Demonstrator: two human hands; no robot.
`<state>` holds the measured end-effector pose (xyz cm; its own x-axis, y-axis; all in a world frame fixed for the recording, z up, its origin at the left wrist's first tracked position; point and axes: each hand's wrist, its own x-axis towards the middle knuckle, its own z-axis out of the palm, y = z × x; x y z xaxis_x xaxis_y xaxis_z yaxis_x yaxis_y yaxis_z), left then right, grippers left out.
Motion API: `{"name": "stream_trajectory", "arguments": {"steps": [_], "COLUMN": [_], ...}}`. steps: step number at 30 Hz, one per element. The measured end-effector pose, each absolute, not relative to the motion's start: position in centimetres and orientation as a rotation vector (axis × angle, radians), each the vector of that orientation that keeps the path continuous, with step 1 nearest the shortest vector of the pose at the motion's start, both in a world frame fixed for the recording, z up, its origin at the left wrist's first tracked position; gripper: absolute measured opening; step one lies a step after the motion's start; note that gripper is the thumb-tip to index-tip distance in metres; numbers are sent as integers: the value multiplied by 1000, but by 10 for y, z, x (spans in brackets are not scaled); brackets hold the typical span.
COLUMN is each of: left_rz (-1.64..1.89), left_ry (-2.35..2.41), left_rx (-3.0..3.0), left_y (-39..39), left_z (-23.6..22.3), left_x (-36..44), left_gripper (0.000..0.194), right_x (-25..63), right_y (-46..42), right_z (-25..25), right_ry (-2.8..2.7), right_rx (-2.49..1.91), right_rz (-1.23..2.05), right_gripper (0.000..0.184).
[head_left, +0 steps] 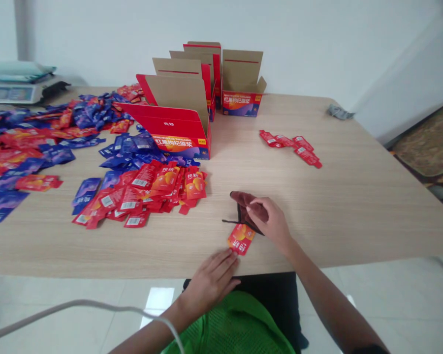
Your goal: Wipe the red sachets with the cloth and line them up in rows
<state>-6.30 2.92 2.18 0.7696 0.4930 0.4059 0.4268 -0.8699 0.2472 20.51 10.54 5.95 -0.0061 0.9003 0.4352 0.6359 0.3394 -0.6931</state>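
Observation:
My left hand (214,276) lies with its fingers stretched out at the front edge of the table, fingertips on the near end of a red sachet (241,239). Closed on a dark brown cloth (241,198), my right hand (271,221) is at the far end of that sachet. The cloth has a black edge and a thin cord, and it covers part of the sachet. To the left is a loose pile of red sachets (133,194), with blue sachets (131,147) behind it.
Several open red cartons (177,142) stand at the back, another carton (241,103) beside them. A few red sachets (306,150) lie at right, a crumpled grey scrap (339,112) beyond. A scale (22,91) sits far left. A grey cable (96,304) crosses the foreground.

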Motion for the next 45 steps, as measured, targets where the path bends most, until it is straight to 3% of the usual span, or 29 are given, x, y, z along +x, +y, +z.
{"name": "stream_trajectory", "arguments": {"steps": [2, 6, 8, 13, 22, 25, 32, 45], "left_rz": [674, 615, 584, 561, 552, 576, 642, 626], "left_ry": [733, 693, 667, 641, 689, 700, 764, 764], "left_rx": [2861, 2903, 2925, 2976, 2982, 2943, 2871, 2879], "left_y": [27, 27, 28, 30, 28, 25, 21, 23], "left_z": [16, 9, 7, 6, 3, 0, 0, 1], "left_x": [-64, -69, -72, -73, -72, -71, -68, -68], "left_gripper": [47, 33, 35, 47, 42, 44, 34, 40], "right_x": [196, 169, 164, 181, 222, 205, 158, 228], "right_y": [91, 61, 59, 87, 137, 111, 52, 141], "right_z": [65, 58, 48, 37, 62, 74, 45, 52], "right_ry": [-1741, -2178, -2252, -2195, -1993, -1831, -2214, -2015], "right_rx": [-1348, -1122, -1113, -1248, -1472, -1401, -1187, -1466], "right_rz": [247, 186, 149, 136, -131, -55, 188, -181], "right_gripper": [17, 19, 15, 17, 13, 17, 12, 10]}}
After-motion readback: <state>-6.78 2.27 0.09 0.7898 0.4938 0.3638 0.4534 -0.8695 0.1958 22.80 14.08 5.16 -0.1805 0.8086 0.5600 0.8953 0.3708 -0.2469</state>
